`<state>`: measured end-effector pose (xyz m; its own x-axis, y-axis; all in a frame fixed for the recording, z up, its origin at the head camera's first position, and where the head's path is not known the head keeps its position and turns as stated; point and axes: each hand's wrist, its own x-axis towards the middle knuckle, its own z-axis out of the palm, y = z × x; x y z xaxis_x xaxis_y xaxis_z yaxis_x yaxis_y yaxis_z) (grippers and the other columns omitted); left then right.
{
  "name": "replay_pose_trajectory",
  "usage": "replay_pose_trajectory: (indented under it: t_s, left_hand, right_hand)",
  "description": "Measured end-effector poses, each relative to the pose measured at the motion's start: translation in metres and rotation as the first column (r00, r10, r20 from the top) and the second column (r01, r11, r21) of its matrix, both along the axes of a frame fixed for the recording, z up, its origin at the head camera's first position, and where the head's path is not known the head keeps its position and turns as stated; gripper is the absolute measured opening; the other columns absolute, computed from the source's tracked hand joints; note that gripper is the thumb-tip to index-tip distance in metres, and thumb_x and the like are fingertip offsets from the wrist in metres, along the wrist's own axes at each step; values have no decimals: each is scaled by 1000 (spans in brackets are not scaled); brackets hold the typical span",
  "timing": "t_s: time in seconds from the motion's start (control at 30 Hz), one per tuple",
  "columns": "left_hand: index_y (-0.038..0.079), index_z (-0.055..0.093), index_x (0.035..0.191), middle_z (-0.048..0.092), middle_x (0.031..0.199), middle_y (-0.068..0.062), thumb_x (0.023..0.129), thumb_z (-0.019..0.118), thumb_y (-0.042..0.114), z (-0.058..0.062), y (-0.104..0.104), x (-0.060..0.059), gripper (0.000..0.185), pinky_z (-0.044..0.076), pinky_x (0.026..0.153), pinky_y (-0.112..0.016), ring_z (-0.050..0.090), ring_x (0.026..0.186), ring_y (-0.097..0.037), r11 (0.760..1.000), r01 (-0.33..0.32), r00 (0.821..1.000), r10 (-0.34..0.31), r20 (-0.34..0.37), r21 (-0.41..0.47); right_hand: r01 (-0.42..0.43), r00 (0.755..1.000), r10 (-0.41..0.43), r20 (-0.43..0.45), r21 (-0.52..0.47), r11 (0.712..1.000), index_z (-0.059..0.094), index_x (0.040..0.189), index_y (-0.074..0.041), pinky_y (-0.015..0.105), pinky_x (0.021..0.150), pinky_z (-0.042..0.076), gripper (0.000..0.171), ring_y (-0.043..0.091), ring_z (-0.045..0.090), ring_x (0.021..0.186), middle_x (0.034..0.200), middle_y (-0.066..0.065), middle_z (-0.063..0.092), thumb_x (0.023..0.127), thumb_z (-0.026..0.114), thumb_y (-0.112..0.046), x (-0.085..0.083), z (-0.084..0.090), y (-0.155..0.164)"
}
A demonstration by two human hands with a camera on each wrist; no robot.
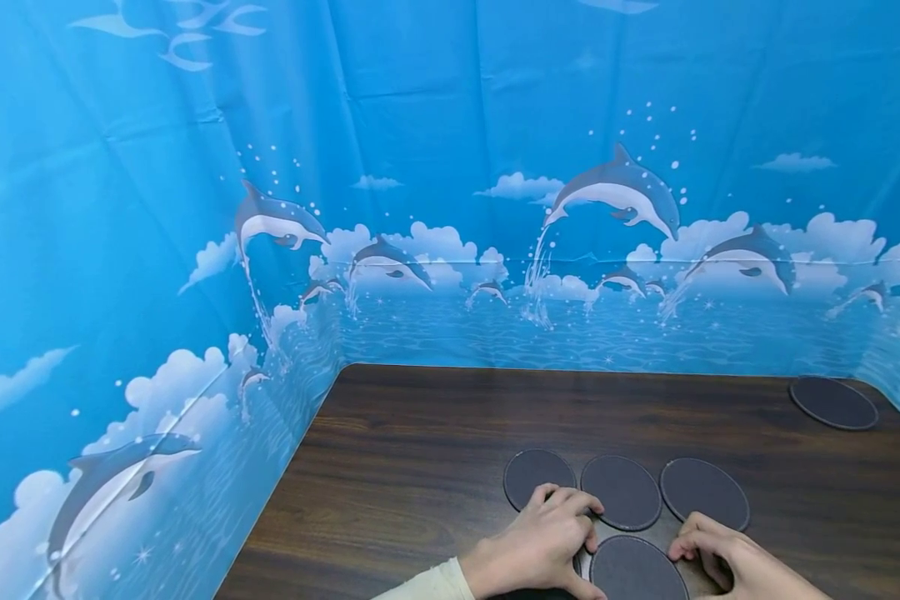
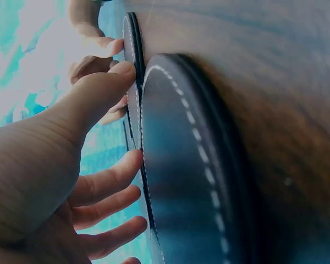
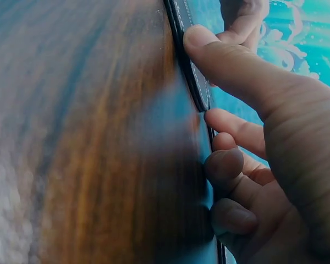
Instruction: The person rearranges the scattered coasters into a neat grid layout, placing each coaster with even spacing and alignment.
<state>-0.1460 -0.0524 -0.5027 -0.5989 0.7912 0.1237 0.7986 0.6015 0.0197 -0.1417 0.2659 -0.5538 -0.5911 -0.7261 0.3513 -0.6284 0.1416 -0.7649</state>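
Note:
A dark round coaster [image 1: 637, 571] with a stitched rim lies flat on the table between my hands. My left hand [image 1: 543, 537] bends over its left side, the thumb tip [image 2: 124, 67] and forefinger right at the rim. Beneath that palm, another stitched coaster [image 2: 176, 165] shows large in the left wrist view, mostly hidden from above. On the other side, my right hand [image 1: 727, 554] touches the rim with its thumb [image 3: 201, 38] and forefinger, the other fingers bent loosely against the tabletop. Just beyond are three coasters in a row: left [image 1: 536, 475], middle [image 1: 621, 492] and right [image 1: 705, 492].
One more coaster [image 1: 834, 402] lies apart near the table's far right corner. The dark wood-grain table [image 1: 420, 442] is bordered at the back and left by a blue curtain [image 1: 435, 167] printed with dolphins and clouds.

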Motion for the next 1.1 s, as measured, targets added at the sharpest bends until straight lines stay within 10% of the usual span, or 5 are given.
replay_pose_trajectory:
  t_s: [1.1]
  left_hand:
    - [34, 62, 91, 44, 145, 10, 81, 69, 74, 5, -5, -16, 41, 33, 109, -37, 40, 132, -9, 998, 64, 997, -63, 45, -12]
  right_hand:
    - [-25, 999, 24, -22, -62, 998, 63, 127, -6, 19, 53, 43, 45, 6, 48, 65, 115, 1, 53, 87, 71, 13, -2, -3, 1]
